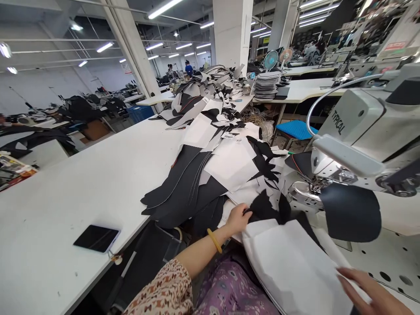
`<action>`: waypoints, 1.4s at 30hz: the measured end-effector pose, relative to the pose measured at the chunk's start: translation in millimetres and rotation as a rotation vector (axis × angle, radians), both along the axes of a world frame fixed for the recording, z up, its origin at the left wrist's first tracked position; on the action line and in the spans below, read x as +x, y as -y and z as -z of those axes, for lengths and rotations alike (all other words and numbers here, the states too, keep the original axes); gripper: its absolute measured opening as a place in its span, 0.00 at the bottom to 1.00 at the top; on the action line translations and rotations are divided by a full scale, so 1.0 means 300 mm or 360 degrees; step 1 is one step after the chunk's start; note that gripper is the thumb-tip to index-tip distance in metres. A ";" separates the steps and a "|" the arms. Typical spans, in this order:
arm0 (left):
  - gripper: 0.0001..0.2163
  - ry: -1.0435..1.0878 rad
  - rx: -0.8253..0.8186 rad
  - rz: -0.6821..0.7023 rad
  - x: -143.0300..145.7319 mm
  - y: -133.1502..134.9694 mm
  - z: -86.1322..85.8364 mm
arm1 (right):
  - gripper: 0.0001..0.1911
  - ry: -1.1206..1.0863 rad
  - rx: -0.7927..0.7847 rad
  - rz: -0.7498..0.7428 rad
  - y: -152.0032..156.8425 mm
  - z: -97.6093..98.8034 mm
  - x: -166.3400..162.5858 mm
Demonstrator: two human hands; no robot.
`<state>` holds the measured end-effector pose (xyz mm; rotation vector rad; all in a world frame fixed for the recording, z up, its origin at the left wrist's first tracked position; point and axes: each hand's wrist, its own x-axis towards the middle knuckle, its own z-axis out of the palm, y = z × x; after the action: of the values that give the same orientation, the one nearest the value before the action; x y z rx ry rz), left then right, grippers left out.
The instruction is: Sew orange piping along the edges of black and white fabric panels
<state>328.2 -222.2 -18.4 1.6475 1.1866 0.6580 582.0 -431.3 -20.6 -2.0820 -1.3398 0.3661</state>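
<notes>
My left hand [238,218], a yellow bangle on its wrist, pinches the edge of a black and white cut fabric piece [288,258] that lies across my lap and the machine bed. My right hand [370,291] rests flat on the white lower right part of the same piece, fingers stretched out. A dark rounded piece [351,212] hangs at the sewing machine [367,135], close to its needle area [311,186].
A heap of black and white cut pieces [213,162] runs along the long white table [82,192]. A black phone [96,238] lies near its front edge. Stacked pieces [265,85], fans and other workstations stand behind. People work far back.
</notes>
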 end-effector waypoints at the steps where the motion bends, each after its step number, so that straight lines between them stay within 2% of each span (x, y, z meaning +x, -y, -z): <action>1: 0.01 0.0008 0.0030 0.0074 0.014 0.023 -0.023 | 0.22 -0.0067 -0.0167 -0.0194 -0.059 -0.020 -0.037; 3: 0.04 0.0077 0.0068 0.0209 0.036 0.067 -0.071 | 0.27 -0.0082 -0.0026 -0.0357 -0.188 -0.066 -0.120; 5: 0.06 0.0218 0.0035 0.0335 0.044 0.095 -0.113 | 0.33 -0.0156 0.0054 -0.0407 -0.307 -0.114 -0.185; 8: 0.11 0.0332 0.0018 0.0499 0.039 0.094 -0.162 | 0.34 -0.0396 -0.0146 -0.0536 -0.422 -0.176 -0.220; 10: 0.12 0.0207 0.0190 0.0557 0.035 0.076 -0.185 | 0.33 -0.0493 -0.0326 -0.0675 -0.455 -0.206 -0.212; 13: 0.11 -0.0005 0.0470 0.0612 0.041 0.051 -0.207 | 0.35 -0.0458 -0.0507 -0.0656 -0.462 -0.232 -0.187; 16: 0.08 -0.0063 0.0534 0.0620 0.058 0.041 -0.215 | 0.33 -0.0427 -0.0508 -0.0584 -0.442 -0.242 -0.174; 18: 0.06 -0.0031 0.0495 0.0587 0.069 0.036 -0.221 | 0.28 -0.0378 -0.0337 -0.0468 -0.426 -0.243 -0.178; 20: 0.08 0.0044 0.0429 0.0654 0.082 0.027 -0.234 | 0.23 -0.0404 -0.0129 -0.0380 -0.417 -0.241 -0.192; 24: 0.13 -0.0045 0.0465 0.0678 0.118 0.003 -0.269 | 0.17 -0.0494 0.0063 -0.0386 -0.413 -0.243 -0.220; 27: 0.18 -0.0134 0.0642 0.0628 0.146 -0.010 -0.270 | 0.19 -0.0340 0.0039 -0.0537 -0.405 -0.258 -0.207; 29: 0.20 -0.0161 0.0773 0.0612 0.160 -0.015 -0.258 | 0.18 -0.0163 -0.0050 -0.0746 -0.394 -0.271 -0.181; 31: 0.19 -0.0171 0.0844 0.0592 0.174 -0.021 -0.248 | 0.18 0.0004 -0.0162 -0.0847 -0.384 -0.284 -0.151; 34: 0.17 -0.0066 0.0837 0.0633 0.207 -0.044 -0.256 | 0.17 0.0126 -0.0251 -0.0732 -0.386 -0.308 -0.119; 38: 0.14 0.0219 0.0749 0.0710 0.294 -0.124 -0.299 | 0.17 0.0224 -0.0223 -0.0450 -0.428 -0.368 -0.100; 42: 0.12 0.0321 0.0644 0.0782 0.400 -0.208 -0.296 | 0.16 0.0456 -0.0469 -0.0157 -0.480 -0.417 -0.088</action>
<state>448.1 -159.7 70.3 2.0544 0.4867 0.7530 555.6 -287.5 104.4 -2.3858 -1.6437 0.3317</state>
